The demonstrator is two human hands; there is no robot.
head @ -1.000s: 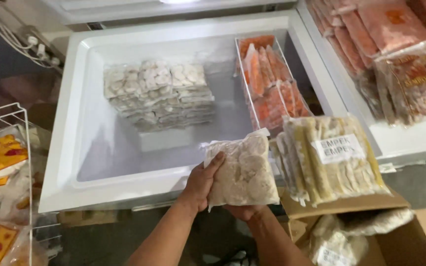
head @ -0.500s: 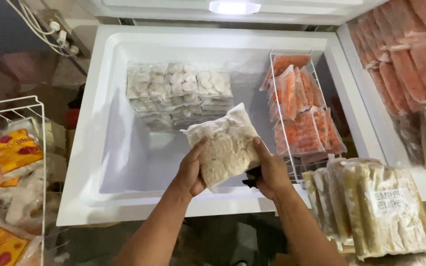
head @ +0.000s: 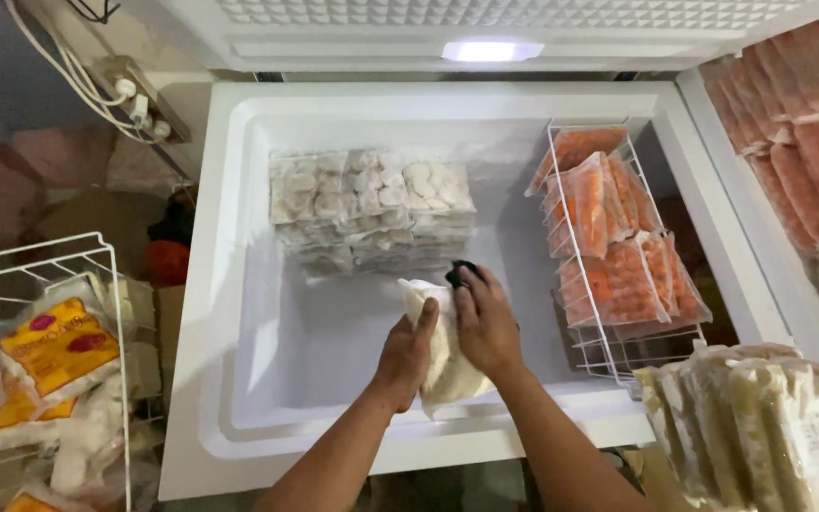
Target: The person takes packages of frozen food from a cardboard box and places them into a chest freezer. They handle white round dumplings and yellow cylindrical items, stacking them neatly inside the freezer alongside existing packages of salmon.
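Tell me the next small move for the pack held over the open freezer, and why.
Probably lower the pale pack forward onto the stack of similar packs. Both hands, left and right, hold it above the freezer's bare floor, just in front of that stack.

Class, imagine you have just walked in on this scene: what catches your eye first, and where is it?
First, the open white chest freezer filling the middle, where the left hand and right hand grip a pale clear-plastic food bag above its floor. Behind them sits a stack of whitish frozen packs; at the right, a white wire basket holds orange packs.
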